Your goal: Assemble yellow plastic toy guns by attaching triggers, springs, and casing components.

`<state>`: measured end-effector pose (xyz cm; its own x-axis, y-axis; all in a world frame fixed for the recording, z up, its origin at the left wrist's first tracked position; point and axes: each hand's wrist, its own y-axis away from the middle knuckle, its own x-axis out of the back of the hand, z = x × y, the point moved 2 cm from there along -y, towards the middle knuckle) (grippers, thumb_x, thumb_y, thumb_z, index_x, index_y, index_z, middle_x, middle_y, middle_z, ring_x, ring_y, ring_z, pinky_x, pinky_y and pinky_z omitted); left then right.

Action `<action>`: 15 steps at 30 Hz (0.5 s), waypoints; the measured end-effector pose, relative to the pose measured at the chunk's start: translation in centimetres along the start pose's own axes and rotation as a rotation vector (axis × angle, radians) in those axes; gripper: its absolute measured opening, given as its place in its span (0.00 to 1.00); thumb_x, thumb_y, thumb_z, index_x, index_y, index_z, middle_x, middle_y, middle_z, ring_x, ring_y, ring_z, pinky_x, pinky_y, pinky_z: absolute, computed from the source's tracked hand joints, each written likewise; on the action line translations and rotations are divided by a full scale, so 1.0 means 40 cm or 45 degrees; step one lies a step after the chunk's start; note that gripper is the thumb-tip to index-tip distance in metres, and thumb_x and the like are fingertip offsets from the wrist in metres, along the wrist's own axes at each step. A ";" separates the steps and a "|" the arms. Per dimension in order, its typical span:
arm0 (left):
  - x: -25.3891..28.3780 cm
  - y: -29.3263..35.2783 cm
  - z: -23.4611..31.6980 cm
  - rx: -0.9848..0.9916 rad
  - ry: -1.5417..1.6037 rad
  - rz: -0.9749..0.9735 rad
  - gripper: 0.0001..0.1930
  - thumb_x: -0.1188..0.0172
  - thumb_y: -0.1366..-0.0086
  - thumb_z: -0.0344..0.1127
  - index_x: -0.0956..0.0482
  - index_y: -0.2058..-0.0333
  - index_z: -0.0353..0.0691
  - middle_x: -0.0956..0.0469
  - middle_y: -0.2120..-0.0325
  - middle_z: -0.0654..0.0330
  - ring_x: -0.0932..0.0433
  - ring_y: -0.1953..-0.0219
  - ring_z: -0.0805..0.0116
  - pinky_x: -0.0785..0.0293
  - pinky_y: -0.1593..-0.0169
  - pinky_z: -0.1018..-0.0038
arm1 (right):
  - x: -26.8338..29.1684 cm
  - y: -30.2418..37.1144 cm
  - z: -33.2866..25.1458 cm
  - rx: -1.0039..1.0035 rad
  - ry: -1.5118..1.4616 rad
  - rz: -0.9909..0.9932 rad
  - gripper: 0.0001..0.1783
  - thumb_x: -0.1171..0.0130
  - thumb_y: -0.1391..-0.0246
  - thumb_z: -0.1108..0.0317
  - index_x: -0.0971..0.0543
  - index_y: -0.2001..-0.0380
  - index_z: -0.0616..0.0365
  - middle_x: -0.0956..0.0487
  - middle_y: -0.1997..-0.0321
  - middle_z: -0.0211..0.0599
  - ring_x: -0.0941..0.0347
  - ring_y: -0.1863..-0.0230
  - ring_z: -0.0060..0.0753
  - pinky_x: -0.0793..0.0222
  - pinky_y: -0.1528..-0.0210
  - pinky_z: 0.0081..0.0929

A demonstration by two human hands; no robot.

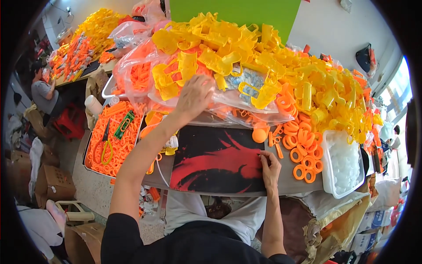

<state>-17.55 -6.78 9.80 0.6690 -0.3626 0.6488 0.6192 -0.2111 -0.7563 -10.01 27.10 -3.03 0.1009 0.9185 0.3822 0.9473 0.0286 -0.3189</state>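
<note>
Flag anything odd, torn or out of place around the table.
Lower right, beside the table: brown paper looks torn, with a ragged edge. Scissors lie loose on the small orange parts at left, an odd spot for a tool.

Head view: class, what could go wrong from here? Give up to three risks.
The left hand is at the piled yellow parts; disturbing them might send some sliding onto the mat. Scissors lie loose on small orange parts, so careless reaching could mean a cut. The right hand might knock the nearby orange rings.
</note>
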 end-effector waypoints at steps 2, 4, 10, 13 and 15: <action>-0.064 -0.067 -0.048 -0.030 -0.128 0.034 0.10 0.39 0.37 0.32 0.18 0.57 0.40 0.22 0.53 0.58 0.25 0.47 0.54 0.28 0.45 0.60 | 0.002 -0.003 0.004 -0.098 -0.057 -0.037 0.08 0.41 0.36 0.76 0.17 0.56 0.64 0.17 0.65 0.30 0.25 0.64 0.17 0.28 0.58 0.18; -0.112 -0.125 -0.082 -0.061 -0.249 0.061 0.11 0.39 0.38 0.33 0.18 0.57 0.41 0.21 0.54 0.58 0.26 0.46 0.54 0.28 0.44 0.59 | -0.001 -0.009 0.001 -0.083 -0.073 -0.008 0.08 0.41 0.36 0.76 0.17 0.56 0.64 0.17 0.65 0.32 0.23 0.64 0.20 0.27 0.58 0.20; -0.152 -0.166 -0.077 -0.132 -0.353 -0.286 0.08 0.40 0.41 0.33 0.21 0.62 0.42 0.21 0.63 0.57 0.21 0.56 0.54 0.26 0.53 0.60 | 0.002 -0.021 -0.005 -0.122 -0.106 -0.017 0.08 0.42 0.36 0.77 0.17 0.57 0.65 0.18 0.66 0.31 0.25 0.64 0.19 0.29 0.59 0.20; -0.086 -0.113 0.017 -0.222 0.136 -0.021 0.08 0.41 0.41 0.34 0.22 0.63 0.42 0.21 0.63 0.56 0.20 0.61 0.55 0.25 0.55 0.61 | 0.001 -0.016 0.010 -0.133 -0.130 -0.019 0.08 0.42 0.36 0.77 0.18 0.56 0.66 0.19 0.66 0.28 0.27 0.64 0.17 0.30 0.58 0.18; -0.045 -0.005 0.076 -0.484 0.294 -0.165 0.06 0.42 0.40 0.35 0.24 0.65 0.43 0.22 0.63 0.57 0.20 0.61 0.60 0.25 0.56 0.62 | -0.005 -0.019 0.002 -0.096 -0.130 -0.032 0.08 0.43 0.35 0.76 0.18 0.56 0.66 0.19 0.66 0.28 0.27 0.64 0.17 0.30 0.58 0.18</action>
<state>-17.64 -3.30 9.03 0.4604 -0.4949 0.7369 0.4678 -0.5703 -0.6752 -10.77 26.92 -2.95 0.0494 0.9533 0.2979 0.9697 0.0257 -0.2429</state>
